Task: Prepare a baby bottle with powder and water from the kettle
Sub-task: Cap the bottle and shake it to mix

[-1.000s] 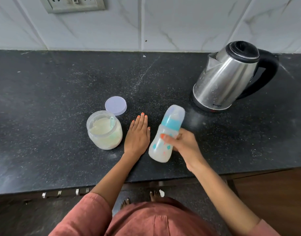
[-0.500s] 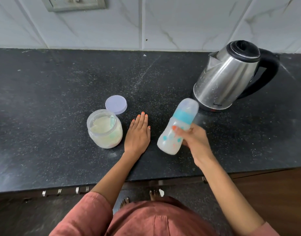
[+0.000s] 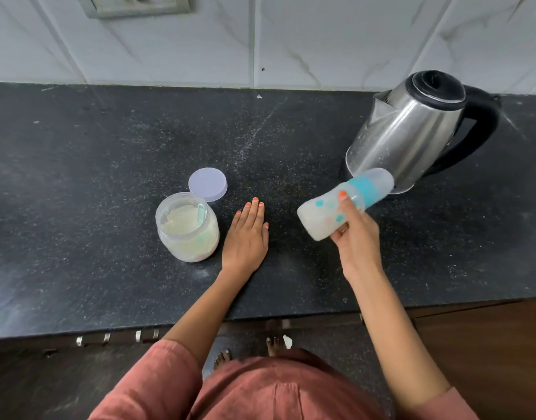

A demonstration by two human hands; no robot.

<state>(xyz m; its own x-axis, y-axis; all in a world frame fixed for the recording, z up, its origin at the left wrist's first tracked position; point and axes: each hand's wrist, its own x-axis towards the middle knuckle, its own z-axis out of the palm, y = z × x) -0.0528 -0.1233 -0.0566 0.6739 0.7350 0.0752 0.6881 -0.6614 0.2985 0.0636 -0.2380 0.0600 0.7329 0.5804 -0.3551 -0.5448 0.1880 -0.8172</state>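
My right hand (image 3: 356, 241) grips the baby bottle (image 3: 324, 212), a cloudy plastic bottle with a teal collar and a clear cap, filled with whitish liquid. The bottle is tilted steeply, cap end up to the right, just in front of the steel kettle (image 3: 412, 131) with its black lid and handle. My left hand (image 3: 247, 237) lies flat on the black counter, fingers together, holding nothing. Just left of it stands the open powder jar (image 3: 188, 228), with a scoop handle showing inside. Its lilac lid (image 3: 207, 184) lies behind the jar.
The black stone counter (image 3: 109, 162) runs the full width, with a white tiled wall behind it and a socket plate (image 3: 136, 4) at the top left. The counter's front edge is near my body; wooden cabinet fronts and the floor lie below.
My right hand has lifted the bottle and carried it to the right toward the kettle, tipping it further over. My left hand, the jar and the lid have stayed put.
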